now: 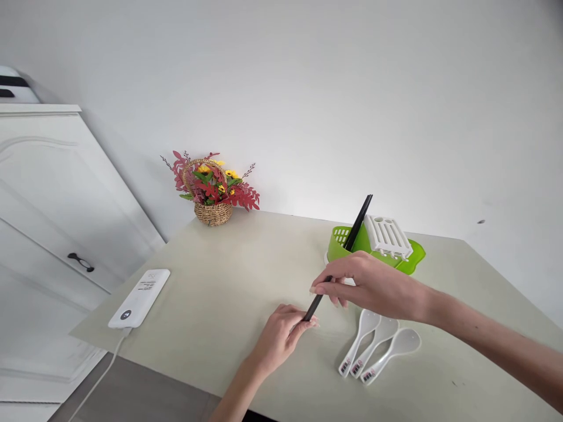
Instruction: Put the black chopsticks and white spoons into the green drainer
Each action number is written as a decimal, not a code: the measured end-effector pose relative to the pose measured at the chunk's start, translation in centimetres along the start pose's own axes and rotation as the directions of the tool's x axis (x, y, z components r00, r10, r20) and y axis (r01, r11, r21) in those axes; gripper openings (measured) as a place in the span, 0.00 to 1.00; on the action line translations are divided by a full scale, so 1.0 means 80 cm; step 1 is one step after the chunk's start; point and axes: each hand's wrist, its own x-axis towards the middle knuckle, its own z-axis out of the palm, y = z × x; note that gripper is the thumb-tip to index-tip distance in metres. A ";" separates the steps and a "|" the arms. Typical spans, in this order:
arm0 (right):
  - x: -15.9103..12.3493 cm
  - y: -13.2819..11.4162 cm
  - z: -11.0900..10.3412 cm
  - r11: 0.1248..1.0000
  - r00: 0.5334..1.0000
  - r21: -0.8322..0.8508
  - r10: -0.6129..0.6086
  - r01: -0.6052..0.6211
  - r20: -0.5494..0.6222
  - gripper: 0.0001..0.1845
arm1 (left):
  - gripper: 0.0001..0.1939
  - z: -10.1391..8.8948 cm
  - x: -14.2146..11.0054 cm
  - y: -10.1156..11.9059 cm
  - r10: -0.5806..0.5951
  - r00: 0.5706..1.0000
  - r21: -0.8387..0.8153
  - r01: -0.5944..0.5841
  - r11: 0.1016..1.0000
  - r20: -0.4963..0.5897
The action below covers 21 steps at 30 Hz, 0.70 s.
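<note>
Black chopsticks (315, 305) slant between my two hands above the table; how many there are I cannot tell. My left hand (282, 332) is closed round their lower end, and my right hand (358, 283) pinches the upper end. Behind the right hand stands a green utensil holder (338, 251) with a white slotted rack (389, 235). More black chopsticks (358, 223) lean in its perforated compartment. Below my right hand lie three white spoons (380, 340) side by side, bowls pointing away from me. My right hand hides part of the holder's front.
A wicker basket of artificial flowers (213, 214) stands at the back left of the table (246, 264). Near the left edge lies a white power bank (139, 298) with a cable (102, 376) hanging off. A white cabinet (48, 234) is at left, a wall behind.
</note>
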 end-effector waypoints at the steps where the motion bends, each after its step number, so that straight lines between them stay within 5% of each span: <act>1: -0.001 0.001 0.003 1.000 0.999 -0.021 -0.023 0.022 -0.023 0.26 | 0.16 0.000 0.000 -0.001 0.008 1.000 0.006 -0.008 1.000 -0.002; 6: -0.006 0.002 0.004 0.991 0.986 -0.090 -0.107 0.095 -0.130 0.28 | 0.13 0.005 -0.001 -0.008 0.041 0.999 0.099 -0.038 0.994 -0.026; 11: -0.013 0.010 -0.055 0.992 0.936 -0.118 0.004 -0.048 -0.351 0.26 | 0.12 0.010 -0.002 -0.016 0.118 0.983 0.248 -0.080 0.965 -0.141; 13: -0.016 0.014 -0.091 0.988 0.869 -0.104 0.045 -0.110 -0.493 0.27 | 0.10 0.011 -0.003 -0.018 0.134 0.977 0.293 -0.080 0.953 -0.168; 18: -0.015 0.030 -0.150 0.954 0.588 -0.138 0.048 -0.266 -0.807 0.24 | 0.10 0.011 -0.003 -0.020 0.127 0.980 0.331 -0.070 0.941 -0.154; 21: -0.005 0.055 -0.154 0.930 0.558 -0.173 0.041 -0.324 -0.829 0.24 | 0.09 0.011 -0.003 -0.020 0.119 0.982 0.328 -0.065 0.943 -0.145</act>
